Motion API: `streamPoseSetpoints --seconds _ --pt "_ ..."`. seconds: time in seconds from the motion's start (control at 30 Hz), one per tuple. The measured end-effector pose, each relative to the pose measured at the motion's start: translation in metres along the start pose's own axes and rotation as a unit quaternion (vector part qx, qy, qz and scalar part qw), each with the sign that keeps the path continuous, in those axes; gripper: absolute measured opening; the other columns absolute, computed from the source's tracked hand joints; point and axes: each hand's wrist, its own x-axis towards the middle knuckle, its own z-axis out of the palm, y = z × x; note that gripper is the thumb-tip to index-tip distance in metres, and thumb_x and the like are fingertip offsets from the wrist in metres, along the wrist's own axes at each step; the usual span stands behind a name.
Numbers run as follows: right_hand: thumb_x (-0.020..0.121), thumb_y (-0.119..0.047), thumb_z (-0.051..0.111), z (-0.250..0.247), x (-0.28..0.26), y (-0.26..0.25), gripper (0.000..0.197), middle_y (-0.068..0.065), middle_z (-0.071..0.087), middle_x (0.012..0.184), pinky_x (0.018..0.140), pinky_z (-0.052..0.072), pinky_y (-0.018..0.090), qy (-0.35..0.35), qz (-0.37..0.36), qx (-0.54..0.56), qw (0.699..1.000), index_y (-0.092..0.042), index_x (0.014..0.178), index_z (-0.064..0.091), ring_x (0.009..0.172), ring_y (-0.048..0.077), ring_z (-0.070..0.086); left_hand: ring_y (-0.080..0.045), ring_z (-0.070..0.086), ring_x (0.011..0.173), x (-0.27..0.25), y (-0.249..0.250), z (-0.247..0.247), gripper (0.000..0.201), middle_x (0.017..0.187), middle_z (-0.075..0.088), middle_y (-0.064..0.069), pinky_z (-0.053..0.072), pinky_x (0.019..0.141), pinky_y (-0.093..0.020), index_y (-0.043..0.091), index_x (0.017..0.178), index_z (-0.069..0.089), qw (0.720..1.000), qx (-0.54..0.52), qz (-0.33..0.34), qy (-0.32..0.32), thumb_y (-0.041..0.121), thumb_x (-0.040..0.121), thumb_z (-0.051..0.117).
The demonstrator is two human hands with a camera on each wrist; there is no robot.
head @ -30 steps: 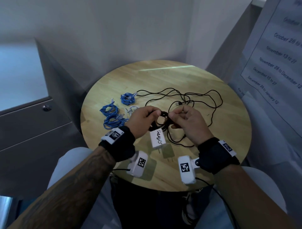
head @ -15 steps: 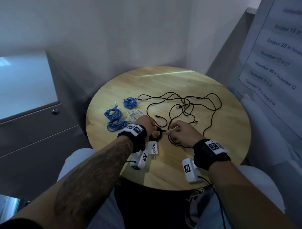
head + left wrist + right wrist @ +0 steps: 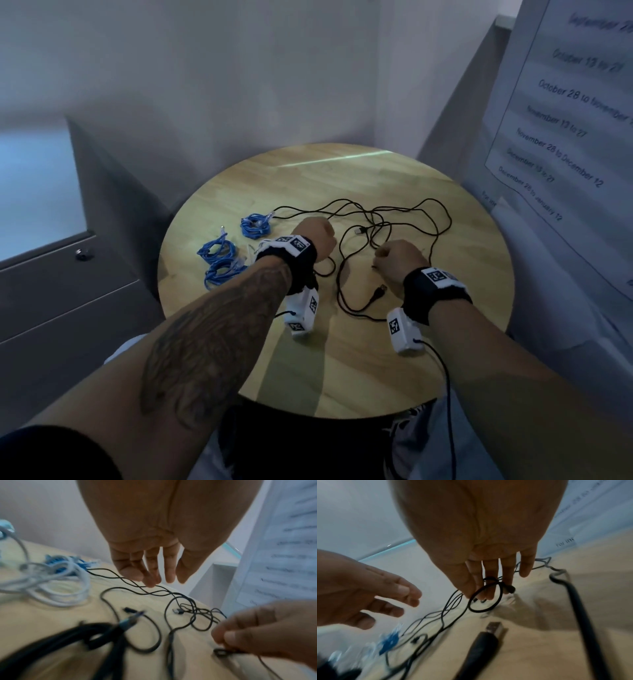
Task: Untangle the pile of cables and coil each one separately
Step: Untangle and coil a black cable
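Note:
Thin black cables [image 3: 404,219] lie in a loose tangle across the round wooden table [image 3: 342,377]. My left hand [image 3: 317,236] hovers over its left part with relaxed, straight fingers [image 3: 150,577], one fingertip just touching a strand. My right hand [image 3: 397,257] pinches a small loop of thin black cable [image 3: 485,597] between thumb and fingers. A thicker black coiled cable [image 3: 60,639] lies under my left wrist. A USB plug [image 3: 494,627] rests on the table below my right hand.
Three blue coiled cables [image 3: 222,253] lie at the table's left, with a white cable [image 3: 56,592] beside them. A grey cabinet [image 3: 68,291] stands to the left, and a printed sheet [image 3: 565,120] hangs on the right wall.
Both hands left the small black coil near the front edge and moved forward to the loose tangle. My left hand opened; my right hand now pinches a thin strand.

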Motion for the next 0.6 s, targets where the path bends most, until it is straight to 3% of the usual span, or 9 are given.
streamPoseSetpoints --seconds 0.1,0.2,0.3,0.4,0.47,0.5,0.57,0.6 --pt "0.095 -0.021 0.060 -0.007 0.009 0.005 0.020 0.012 0.073 0.109 0.087 0.054 0.038 0.014 -0.019 0.080 0.997 -0.011 0.101 0.076 0.101 0.029 0.065 -0.030 0.060 0.107 0.026 0.013 -0.003 0.027 0.122 0.064 -0.012 0.047 0.087 -0.032 0.010 0.119 0.064 0.996 -0.084 -0.001 0.038 0.021 0.097 0.052" --pt "0.091 -0.015 0.062 -0.021 0.015 0.007 0.008 0.006 0.071 0.095 0.080 0.056 0.039 0.013 -0.027 0.135 0.990 -0.019 0.085 0.065 0.090 0.026 0.068 -0.033 0.058 0.112 0.052 0.034 -0.004 0.027 0.126 0.062 -0.013 0.046 0.092 -0.034 0.009 0.120 0.064 0.996 -0.083 0.014 0.041 0.017 0.099 0.048" --pt "0.085 -0.011 0.068 -0.030 0.019 0.013 0.015 0.003 0.073 0.094 0.070 0.053 0.033 -0.066 -0.010 0.165 0.984 -0.022 0.091 0.060 0.084 0.020 0.069 -0.031 0.056 0.118 0.075 0.057 0.001 0.030 0.132 0.059 -0.011 0.044 0.096 -0.033 0.011 0.125 0.062 0.998 -0.027 0.058 0.019 0.011 0.098 0.048" --pt "0.094 -0.023 0.064 -0.036 0.022 0.020 0.011 0.003 0.070 0.106 0.079 0.049 0.032 -0.111 -0.042 0.115 0.986 -0.018 0.099 0.072 0.095 0.020 0.065 -0.031 0.055 0.121 0.096 0.076 0.015 0.040 0.141 0.052 -0.011 0.043 0.094 -0.033 0.015 0.133 0.058 0.992 0.038 0.110 -0.055 0.004 0.096 0.049" --pt "0.098 -0.029 0.057 -0.040 0.024 0.025 0.028 0.014 0.070 0.109 0.082 0.049 0.037 -0.089 -0.020 0.125 0.988 -0.006 0.104 0.074 0.098 0.029 0.064 -0.032 0.059 0.111 0.105 0.084 0.029 0.047 0.139 0.051 -0.011 0.048 0.084 -0.037 0.022 0.132 0.060 0.979 0.088 0.150 -0.105 -0.001 0.092 0.051" --pt "0.098 -0.028 0.055 -0.040 0.027 0.030 0.034 0.022 0.068 0.110 0.077 0.047 0.038 -0.066 -0.011 0.132 0.989 0.000 0.105 0.072 0.096 0.035 0.063 -0.033 0.060 0.104 0.108 0.086 0.037 0.047 0.135 0.052 -0.011 0.048 0.078 -0.038 0.024 0.128 0.063 0.971 0.123 0.168 -0.120 -0.002 0.090 0.053" --pt "0.097 -0.028 0.056 -0.041 0.032 0.039 0.038 0.030 0.064 0.111 0.068 0.038 0.036 -0.028 -0.001 0.140 0.990 0.007 0.105 0.067 0.086 0.041 0.060 -0.034 0.055 0.101 0.113 0.087 0.049 0.033 0.123 0.052 -0.011 0.045 0.075 -0.037 0.025 0.115 0.069 0.958 0.194 0.186 -0.104 0.006 0.091 0.057" --pt "0.096 -0.030 0.057 -0.041 0.035 0.043 0.037 0.028 0.064 0.110 0.070 0.041 0.036 -0.015 0.002 0.143 0.990 0.005 0.106 0.066 0.088 0.040 0.059 -0.033 0.051 0.103 0.115 0.087 0.052 0.023 0.118 0.052 -0.010 0.045 0.078 -0.037 0.025 0.107 0.071 0.956 0.210 0.191 -0.074 0.013 0.092 0.058"
